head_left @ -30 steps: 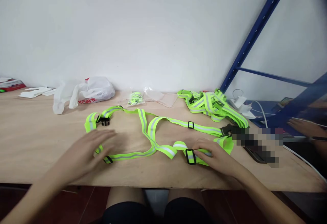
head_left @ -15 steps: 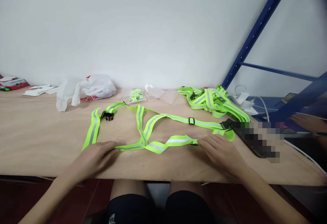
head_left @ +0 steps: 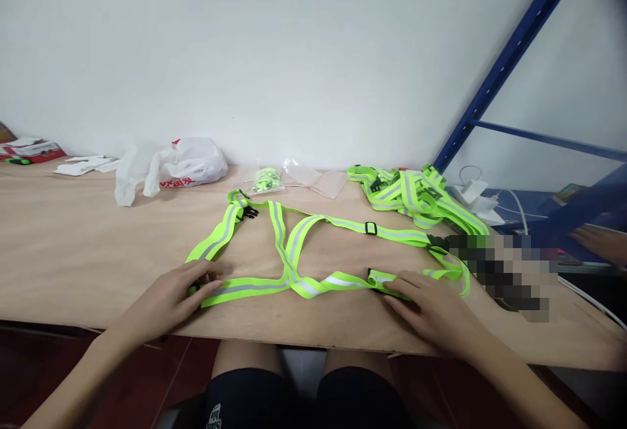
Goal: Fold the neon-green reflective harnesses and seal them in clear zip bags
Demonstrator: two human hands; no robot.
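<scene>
The reflective harness (head_left: pixel 255 286) lies on the counter (head_left: pixel 122 266), in front of the pile of straps (head_left: pixel 411 194) and to its left. The left hand (head_left: pixel 179 295), farther from the pile, and the right hand (head_left: pixel 426 305), just in front of it, have loosely curled fingers over the webbing; whether they pinch it, I cannot tell. Uneven pulling could tighten the twist between them, or snag the harness's pile-side end.
</scene>
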